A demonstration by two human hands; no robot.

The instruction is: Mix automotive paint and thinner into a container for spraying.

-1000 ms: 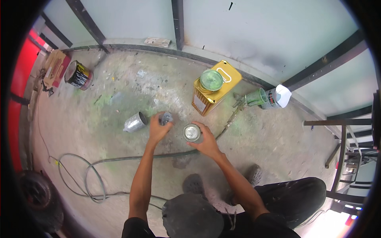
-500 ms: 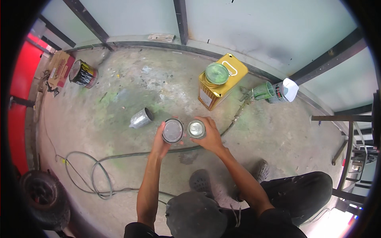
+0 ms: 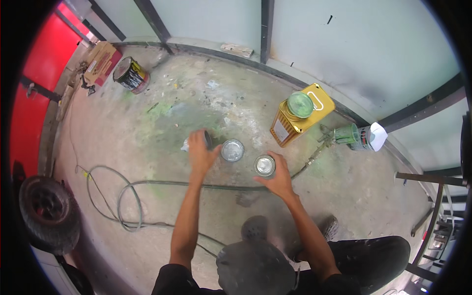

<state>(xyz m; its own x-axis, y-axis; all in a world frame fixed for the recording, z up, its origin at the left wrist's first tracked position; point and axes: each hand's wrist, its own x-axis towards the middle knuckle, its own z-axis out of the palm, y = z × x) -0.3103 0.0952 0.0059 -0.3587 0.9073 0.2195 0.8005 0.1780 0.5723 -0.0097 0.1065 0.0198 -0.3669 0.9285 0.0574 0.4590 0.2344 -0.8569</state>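
Note:
My left hand point(image 3: 199, 152) is over a silver metal cup point(image 3: 208, 141) lying on its side on the floor. Its fingers are spread and thumb held apart; whether they touch the cup is hidden. To the right of that hand, a round can point(image 3: 232, 151) with a shiny grey top stands on the concrete. My right hand point(image 3: 279, 177) curls around a smaller round tin point(image 3: 265, 166), with fingers at its far right side and thumb at the near side.
A yellow square tin point(image 3: 295, 118) bears a green-smeared round container point(image 3: 300, 104). Beside it are a green cup point(image 3: 346, 133) and a paper-topped can point(image 3: 365, 138) along the wall. A hose point(image 3: 162, 182) crosses the floor. Far left are a paint can point(image 3: 131, 76), a cardboard box point(image 3: 102, 63) and a wheel point(image 3: 49, 211).
My left hand has let go of the larger can, now on the floor, and moved left to the silver cup. My right hand keeps the small tin. The view has shifted left.

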